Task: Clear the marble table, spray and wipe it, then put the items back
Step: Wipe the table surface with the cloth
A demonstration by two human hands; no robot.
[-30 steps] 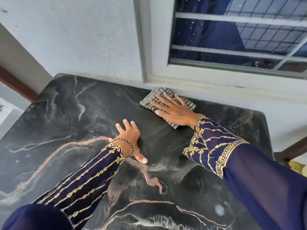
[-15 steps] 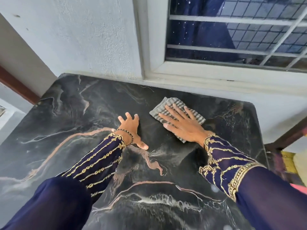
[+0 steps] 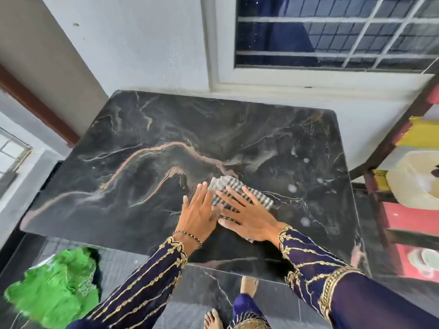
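The black marble table with pink and white veins carries only a grey checked cloth, which lies near the front middle. My right hand presses flat on the cloth with fingers spread. My left hand lies flat beside it, fingers apart, its fingertips touching the cloth's left edge. Several wet droplets sit on the marble to the right of the cloth.
A white wall and barred window stand behind the table. A shelf with red and yellow parts stands at the right, holding a cream-coloured object. Green fabric lies on the dark floor at the lower left. My bare feet stand below the front edge.
My right hand has dragged the cloth from the far edge by the window toward the front of the table. My left hand has slid next to it. The view has pulled back.
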